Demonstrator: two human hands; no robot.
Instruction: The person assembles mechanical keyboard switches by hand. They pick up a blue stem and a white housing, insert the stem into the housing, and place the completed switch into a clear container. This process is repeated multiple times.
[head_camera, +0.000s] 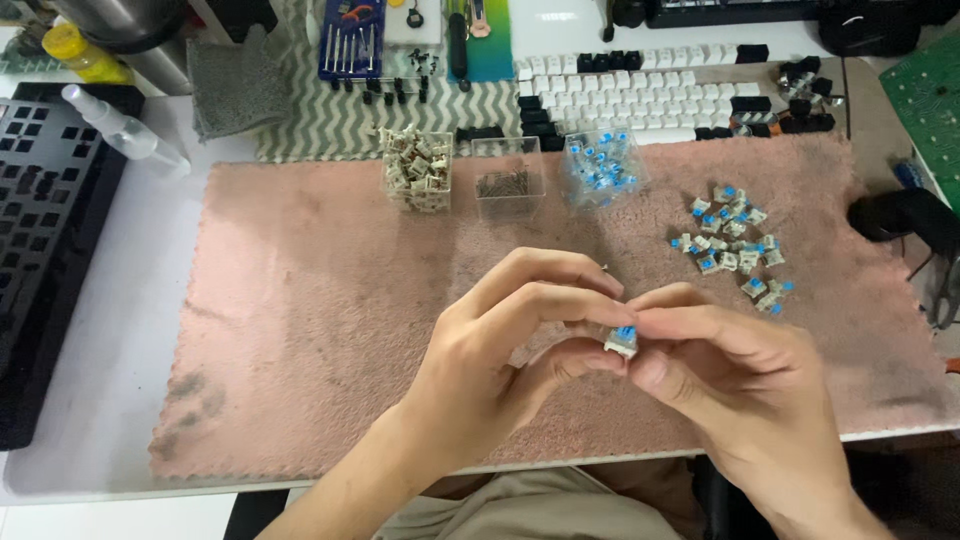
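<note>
Both hands meet over the pink mat (300, 330) on the counter — left hand (500, 350) and right hand (740, 380) pinch one small blue-stemmed switch (621, 340) between closed fingertips, seemingly pressing its halves together. Seating it calls for square, even pressure. Three clear boxes (508, 178) stand behind; roughly twenty loose switches (735, 240) lie right.

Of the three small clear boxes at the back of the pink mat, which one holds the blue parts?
The rightmost clear box. It holds blue-topped switches; the left box holds beige parts, and the middle box holds small dark ones.
</note>
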